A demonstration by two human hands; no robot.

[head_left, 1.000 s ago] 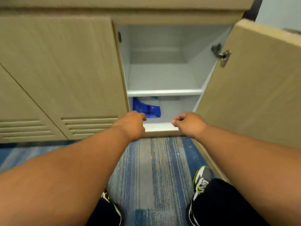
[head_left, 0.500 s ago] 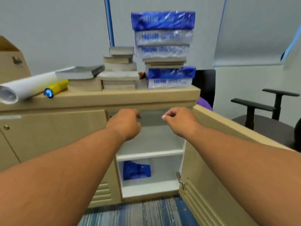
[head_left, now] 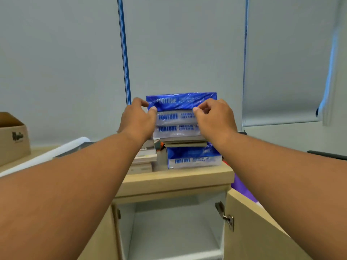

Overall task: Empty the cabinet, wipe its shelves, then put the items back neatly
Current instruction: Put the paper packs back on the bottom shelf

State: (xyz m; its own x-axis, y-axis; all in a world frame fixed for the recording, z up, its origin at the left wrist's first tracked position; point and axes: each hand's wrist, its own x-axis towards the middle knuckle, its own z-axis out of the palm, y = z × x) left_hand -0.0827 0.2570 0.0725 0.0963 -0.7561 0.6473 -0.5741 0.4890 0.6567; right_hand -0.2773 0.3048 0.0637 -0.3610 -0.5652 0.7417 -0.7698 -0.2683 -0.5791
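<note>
Cardboard box [head_left: 13, 136] stands far left on the countertop [head_left: 178, 179], flap up, its inside hidden. Below centre, the cabinet [head_left: 169, 222] has its door [head_left: 262, 237] swung out to the right, with a white shelf showing inside. The blue paper ream [head_left: 181, 100] tops a stack [head_left: 176, 128] of reams and books on the countertop. The left hand [head_left: 137, 119] curls round the ream's left end, thumb on the lower front edge. The right hand [head_left: 216, 119] pinches its right end.
</note>
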